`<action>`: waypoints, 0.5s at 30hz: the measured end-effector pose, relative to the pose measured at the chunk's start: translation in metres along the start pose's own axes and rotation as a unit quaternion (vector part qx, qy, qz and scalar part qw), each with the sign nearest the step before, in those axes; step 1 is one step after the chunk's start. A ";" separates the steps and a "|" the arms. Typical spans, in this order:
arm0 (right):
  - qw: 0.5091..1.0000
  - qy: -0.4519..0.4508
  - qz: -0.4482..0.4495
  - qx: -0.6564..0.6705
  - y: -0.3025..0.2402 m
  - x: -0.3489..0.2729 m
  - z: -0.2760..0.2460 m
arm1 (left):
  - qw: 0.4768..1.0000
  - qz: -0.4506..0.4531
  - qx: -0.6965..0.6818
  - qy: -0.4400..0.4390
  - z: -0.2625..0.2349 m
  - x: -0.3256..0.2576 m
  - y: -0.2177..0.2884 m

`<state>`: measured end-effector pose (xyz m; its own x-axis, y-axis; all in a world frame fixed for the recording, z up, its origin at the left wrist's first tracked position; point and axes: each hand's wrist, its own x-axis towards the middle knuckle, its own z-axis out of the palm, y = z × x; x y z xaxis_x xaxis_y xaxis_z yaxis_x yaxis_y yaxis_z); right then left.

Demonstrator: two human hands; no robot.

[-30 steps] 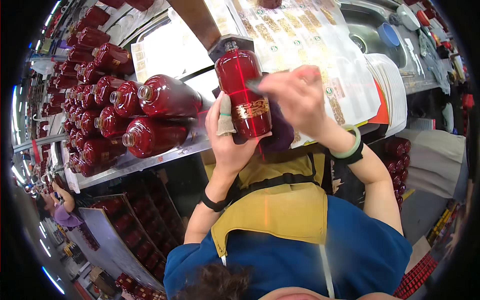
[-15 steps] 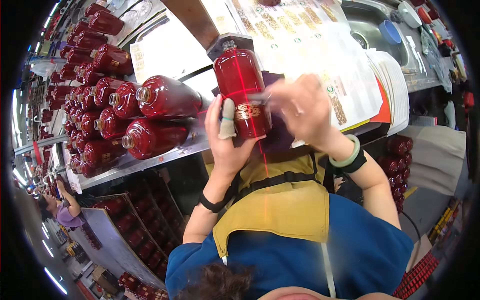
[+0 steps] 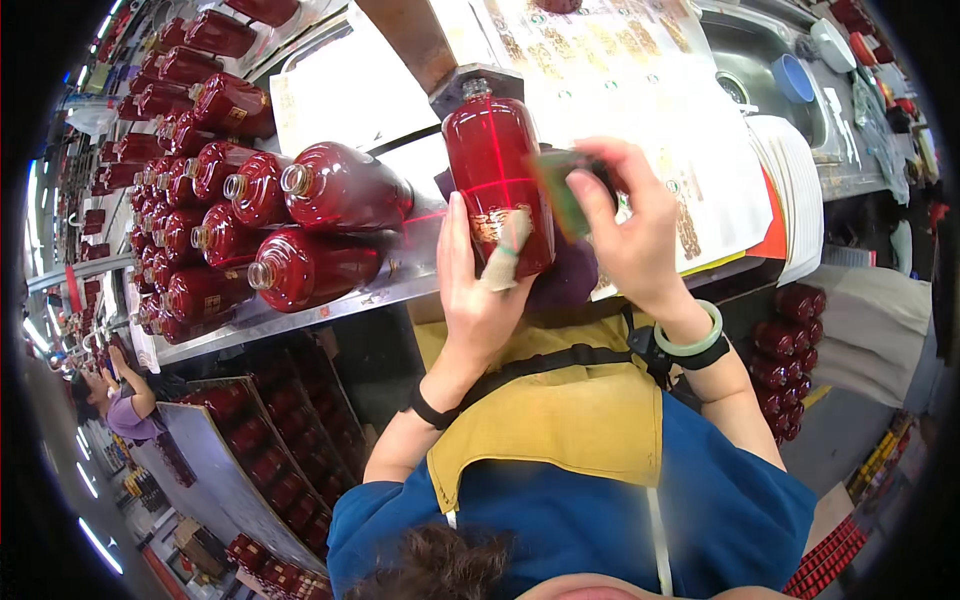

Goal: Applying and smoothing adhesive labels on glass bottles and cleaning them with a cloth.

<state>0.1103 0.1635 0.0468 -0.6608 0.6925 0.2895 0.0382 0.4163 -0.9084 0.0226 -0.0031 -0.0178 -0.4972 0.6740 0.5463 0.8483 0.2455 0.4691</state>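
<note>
2 hands (image 3: 480, 290) (image 3: 630, 230), red bottle (image 3: 495, 165), green pad (image 3: 562, 190)

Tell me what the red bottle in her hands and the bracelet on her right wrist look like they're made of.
Red bottle: probably glass or glazed ceramic, since it is glossy with sharp highlights. Bracelet: pale green and smooth, a rigid ring like jade or glass; which one cannot be told.

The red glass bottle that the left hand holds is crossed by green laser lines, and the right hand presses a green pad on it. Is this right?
Not quite: in the head view the laser lines crossing the red glass bottle are red, not green. The left hand holds it and the right hand presses a green pad.
</note>
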 end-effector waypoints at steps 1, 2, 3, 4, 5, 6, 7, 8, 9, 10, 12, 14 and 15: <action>0.998 -0.050 -0.033 0.014 0.001 -0.002 0.002 | 0.999 -0.017 -0.039 0.023 0.001 -0.004 -0.003; 0.994 -0.063 -0.080 -0.027 0.005 -0.003 0.004 | 0.998 -0.026 -0.043 0.045 0.001 -0.005 -0.002; 0.987 -0.076 -0.126 -0.068 0.008 -0.002 0.005 | 0.998 -0.027 -0.043 0.044 -0.001 -0.005 -0.003; 0.990 -0.038 -0.116 -0.078 0.011 0.002 0.004 | 0.997 -0.033 -0.052 0.040 -0.004 -0.005 -0.005; 0.991 0.000 -0.106 -0.087 0.014 0.009 0.002 | 0.997 -0.038 -0.061 0.037 -0.007 -0.005 -0.006; 0.964 0.037 -0.173 -0.199 0.019 0.021 -0.004 | 0.994 -0.063 -0.076 0.036 -0.008 -0.005 -0.006; 0.964 0.053 -0.191 -0.178 0.026 0.024 -0.004 | 0.994 -0.064 -0.074 0.038 -0.007 -0.008 -0.008; 0.949 0.020 -0.248 -0.192 0.021 0.021 -0.006 | 0.993 -0.075 -0.081 0.038 -0.005 -0.010 -0.010; 0.931 -0.014 -0.303 -0.203 0.016 0.013 -0.006 | 0.991 -0.089 -0.088 0.038 -0.004 -0.014 -0.013; 0.914 -0.059 -0.343 -0.208 0.013 0.006 -0.003 | 0.987 -0.119 -0.104 0.038 -0.003 -0.015 -0.013; 0.897 -0.138 -0.387 -0.163 0.013 -0.018 0.001 | 0.978 -0.153 -0.134 0.035 -0.002 -0.014 -0.011; 0.872 -0.191 -0.418 -0.167 -0.001 -0.026 -0.003 | 0.961 -0.202 -0.188 0.017 -0.011 -0.008 -0.006; 0.872 -0.192 -0.418 -0.167 -0.002 -0.022 -0.004 | 0.961 -0.203 -0.188 0.017 -0.013 -0.006 -0.006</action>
<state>0.1279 0.1495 0.0436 -0.7625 -0.1569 0.6276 -0.4033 0.8738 -0.2716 0.0179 -0.0176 -0.0151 -0.7842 0.5511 0.2852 0.4606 0.2090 0.8626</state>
